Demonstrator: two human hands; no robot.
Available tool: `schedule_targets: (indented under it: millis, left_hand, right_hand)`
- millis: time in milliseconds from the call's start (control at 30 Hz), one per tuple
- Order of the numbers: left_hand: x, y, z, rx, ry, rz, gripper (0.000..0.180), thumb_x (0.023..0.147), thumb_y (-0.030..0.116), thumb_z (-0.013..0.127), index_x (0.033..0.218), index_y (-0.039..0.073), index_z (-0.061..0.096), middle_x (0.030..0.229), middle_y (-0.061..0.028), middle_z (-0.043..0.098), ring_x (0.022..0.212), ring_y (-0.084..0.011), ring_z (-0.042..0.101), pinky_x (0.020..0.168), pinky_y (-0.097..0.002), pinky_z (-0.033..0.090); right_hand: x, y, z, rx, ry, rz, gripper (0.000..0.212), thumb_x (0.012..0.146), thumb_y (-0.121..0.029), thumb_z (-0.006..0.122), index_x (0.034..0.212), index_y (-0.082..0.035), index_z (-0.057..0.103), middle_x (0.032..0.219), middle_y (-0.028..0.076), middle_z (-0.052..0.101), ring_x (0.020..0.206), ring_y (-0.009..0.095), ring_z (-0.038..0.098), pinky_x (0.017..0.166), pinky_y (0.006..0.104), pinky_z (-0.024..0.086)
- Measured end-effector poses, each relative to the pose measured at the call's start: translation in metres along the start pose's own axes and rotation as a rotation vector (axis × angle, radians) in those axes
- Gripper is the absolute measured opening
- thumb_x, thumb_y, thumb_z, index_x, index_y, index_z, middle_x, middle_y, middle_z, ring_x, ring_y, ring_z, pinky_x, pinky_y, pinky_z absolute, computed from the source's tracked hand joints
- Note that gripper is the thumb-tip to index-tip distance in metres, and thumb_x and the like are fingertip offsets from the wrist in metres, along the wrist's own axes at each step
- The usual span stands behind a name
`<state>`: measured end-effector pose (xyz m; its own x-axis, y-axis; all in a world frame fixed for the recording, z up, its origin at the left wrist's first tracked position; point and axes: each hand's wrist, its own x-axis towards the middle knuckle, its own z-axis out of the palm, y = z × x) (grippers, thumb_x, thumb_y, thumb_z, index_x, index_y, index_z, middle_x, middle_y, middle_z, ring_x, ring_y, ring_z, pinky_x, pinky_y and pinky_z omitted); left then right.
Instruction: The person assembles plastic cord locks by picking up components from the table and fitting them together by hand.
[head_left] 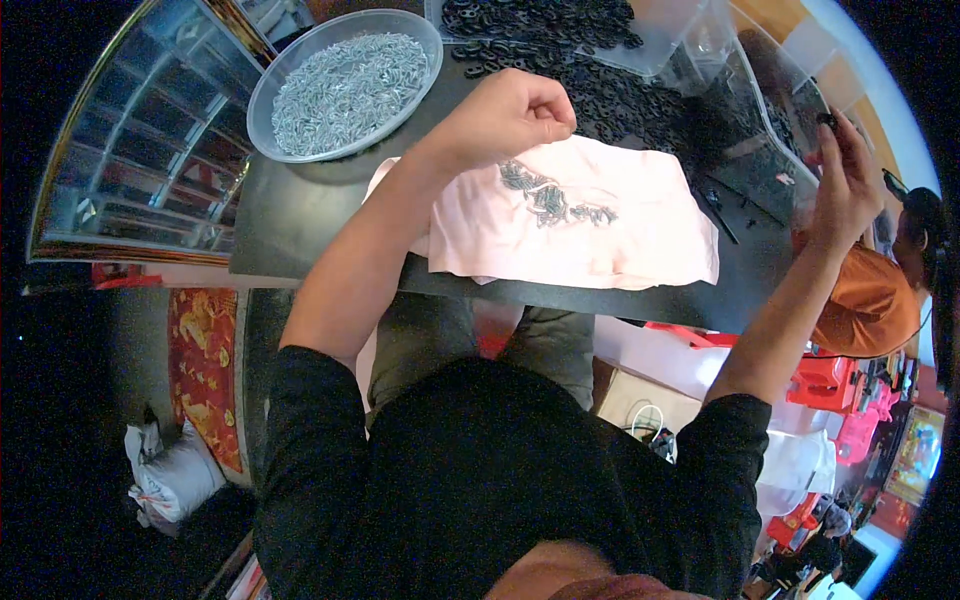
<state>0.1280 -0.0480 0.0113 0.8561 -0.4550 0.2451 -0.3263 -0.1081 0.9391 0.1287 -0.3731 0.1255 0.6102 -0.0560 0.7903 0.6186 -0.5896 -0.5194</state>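
Risk first: we judge the small pile of silvery metal screws [555, 198] on the pale pink cloth [600, 225] could scatter if the left hand [510, 112] drags the cloth, since the forearm lies across its left edge. The small black ring [826, 120] could drop from the right hand [845, 185] if the grip loosens.

Left hand hovers just beyond the pile, curled into a loose fist, fingertips pinched together; we cannot tell what they hold. Right hand raised at far right, fingers closed on the ring. Clear round plastic bowl of silvery screws [345, 85] far left; heap of black rings [600, 90] far centre on the dark table [290, 220].
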Motion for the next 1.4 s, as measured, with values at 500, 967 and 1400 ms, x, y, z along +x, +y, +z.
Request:
schedule_targets:
  millis: [500,967,1400]
  left_hand:
    - [0.004,-0.031,-0.005,0.628,0.32,0.009,0.009,0.075,0.011,0.057,0.076,0.002,0.058,0.063,-0.0089,0.057,0.056,-0.0159,0.054,0.054,-0.0304,0.042]
    - [0.003,-0.017,0.0,0.713,0.343,0.112,0.01,0.074,0.012,0.055,0.075,0.002,0.058,0.073,-0.0153,0.059,0.067,-0.0315,0.058,0.061,-0.038,0.045]
    - [0.004,-0.013,0.018,0.153,0.242,0.058,0.011,0.073,0.007,0.063,0.082,0.001,0.06,0.068,-0.0043,0.059,0.059,-0.0078,0.052,0.055,-0.0228,0.043]
  right_hand:
    - [-0.062,-0.026,0.109,-0.041,-0.724,-0.256,0.014,0.07,-0.001,0.058,0.083,-0.002,0.06,0.078,0.015,0.058,0.073,0.03,0.059,0.064,0.0359,0.047]
    - [-0.073,-0.001,0.169,-0.214,-0.836,-0.156,0.018,0.073,-0.008,0.06,0.088,0.001,0.059,0.076,0.012,0.056,0.068,0.026,0.057,0.061,0.034,0.045]
    - [-0.093,-0.021,0.138,0.736,-0.783,0.793,0.011,0.084,-0.007,0.053,0.089,0.002,0.057,0.069,0.006,0.059,0.052,0.008,0.053,0.043,0.0199,0.044]
